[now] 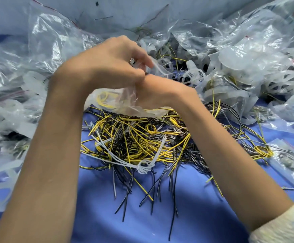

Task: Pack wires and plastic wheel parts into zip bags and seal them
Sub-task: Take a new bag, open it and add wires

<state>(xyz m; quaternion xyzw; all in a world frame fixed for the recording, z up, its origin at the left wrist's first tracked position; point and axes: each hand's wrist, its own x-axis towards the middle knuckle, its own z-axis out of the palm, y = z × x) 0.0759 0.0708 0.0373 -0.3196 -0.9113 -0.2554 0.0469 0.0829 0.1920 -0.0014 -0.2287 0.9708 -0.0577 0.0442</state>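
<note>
My left hand (111, 62) and my right hand (162, 92) meet above the middle of the table and both grip a clear zip bag (118, 102). Inside the bag lies a coil of yellow wire, and a translucent plastic wheel part (158, 68) sticks up at the fingers of my left hand. My right hand's fingers are hidden behind the bag and my left hand. Below the hands lies a tangled pile of yellow, black and white wires (139, 142) on the blue cloth (195, 207).
Crumpled clear zip bags (51, 41) heap up on the left and at the back. Loose translucent wheel parts (193, 76) and more bags (247, 50) are piled at the right. A small filled bag (290, 160) lies at the right edge.
</note>
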